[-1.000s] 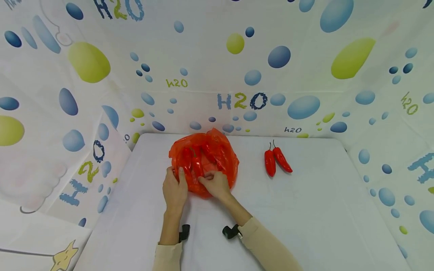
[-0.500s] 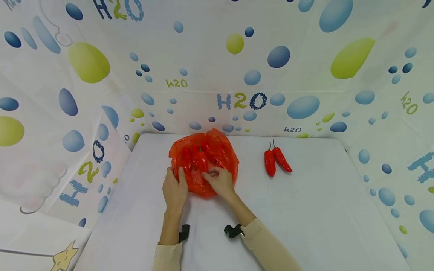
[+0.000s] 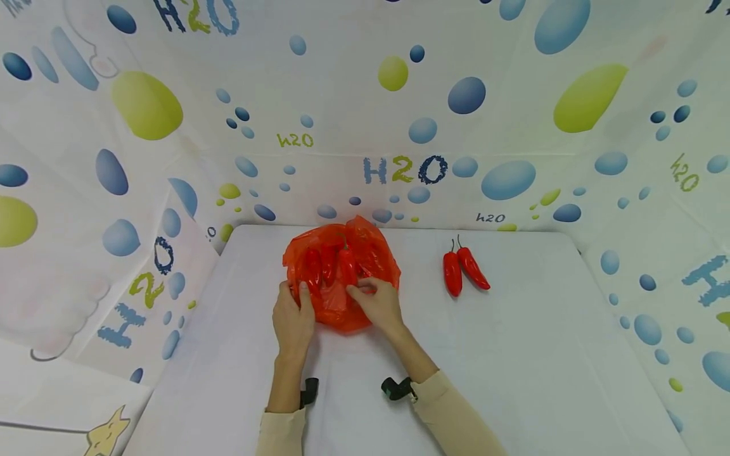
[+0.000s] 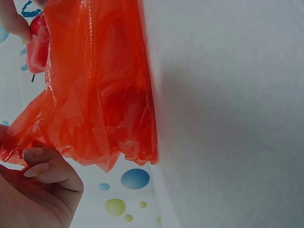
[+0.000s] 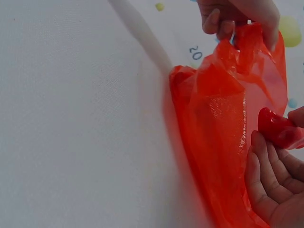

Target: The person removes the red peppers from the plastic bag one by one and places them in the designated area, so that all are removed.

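A crinkled red plastic bag (image 3: 336, 315) stands open at the back of the table. My left hand (image 3: 294, 323) pinches its left rim between fingers and thumb; the left wrist view shows the bag's edge gathered in that hand (image 4: 47, 183). Over the bag's opening, my right hand (image 3: 379, 306) holds a red chili pepper (image 3: 347, 261) by its lower end, stem pointing away. Its smooth tip (image 5: 273, 124) lies between thumb and fingers in the right wrist view. Two more red chili peppers (image 3: 313, 267) appear inside the bag, left of the held one.
Two red chili peppers (image 3: 452, 273) lie side by side on the white table (image 3: 530, 342), right of the bag. Behind the table hangs a white curtain (image 3: 342, 76) with blue and green spots.
My right hand has moved a little to the right with the chili pepper over the bag. The left hand stays at the bag's rim.
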Tool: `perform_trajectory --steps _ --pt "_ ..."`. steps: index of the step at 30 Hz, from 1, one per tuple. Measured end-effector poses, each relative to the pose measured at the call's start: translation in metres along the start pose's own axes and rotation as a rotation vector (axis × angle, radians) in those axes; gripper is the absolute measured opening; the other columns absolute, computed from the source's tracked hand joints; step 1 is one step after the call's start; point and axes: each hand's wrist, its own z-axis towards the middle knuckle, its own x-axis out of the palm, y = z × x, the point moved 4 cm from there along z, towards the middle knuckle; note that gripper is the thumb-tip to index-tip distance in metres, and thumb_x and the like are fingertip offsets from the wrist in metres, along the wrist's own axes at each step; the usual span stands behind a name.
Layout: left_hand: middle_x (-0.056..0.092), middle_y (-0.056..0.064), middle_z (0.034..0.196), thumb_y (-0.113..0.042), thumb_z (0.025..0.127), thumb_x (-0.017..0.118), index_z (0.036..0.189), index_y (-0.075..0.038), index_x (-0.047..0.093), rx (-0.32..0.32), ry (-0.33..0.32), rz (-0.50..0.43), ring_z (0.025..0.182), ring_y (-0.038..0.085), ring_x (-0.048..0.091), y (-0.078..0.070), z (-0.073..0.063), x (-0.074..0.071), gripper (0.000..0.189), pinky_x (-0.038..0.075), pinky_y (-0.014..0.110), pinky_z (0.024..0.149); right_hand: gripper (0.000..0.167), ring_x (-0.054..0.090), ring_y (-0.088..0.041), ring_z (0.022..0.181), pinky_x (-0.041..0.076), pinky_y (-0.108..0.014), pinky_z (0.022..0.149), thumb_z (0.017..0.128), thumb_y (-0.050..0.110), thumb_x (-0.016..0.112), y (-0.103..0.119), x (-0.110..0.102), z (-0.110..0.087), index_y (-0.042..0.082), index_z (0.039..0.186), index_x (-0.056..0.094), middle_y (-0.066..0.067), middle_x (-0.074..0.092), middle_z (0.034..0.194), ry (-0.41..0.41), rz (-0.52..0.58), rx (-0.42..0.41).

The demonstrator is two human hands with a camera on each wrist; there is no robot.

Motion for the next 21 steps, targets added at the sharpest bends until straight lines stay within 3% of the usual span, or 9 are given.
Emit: perform_trajectory --steps 8,21 --pt "0.066 0.020 0.116 -0.031 0.110 0.051 0.133 0.001 0.052 -0.009 0.006 0.003 0.097 0.035 0.064 0.000 0.000 -0.001 0.039 0.057 0.050 0.090 0.036 0.073 -0.015 0.078 0.061 -0.032 0.075 0.095 0.037 0.077 -0.002 -0.011 0.002 0.009 0.118 0.076 -0.001 0.076 0.093 -0.026 0.004 0.037" --pt "0.067 0.020 0.114 -0.034 0.110 0.050 0.131 0.002 0.052 0.010 -0.001 0.004 0.093 0.035 0.065 0.000 0.000 0.000 0.041 0.059 0.050 0.087 0.039 0.075 -0.023 0.083 0.062 -0.034 0.077 0.096 0.035 0.075 0.002 -0.032 0.002 0.005 0.121 0.075 -0.005 0.077 0.097 -0.070 0.006 0.011"
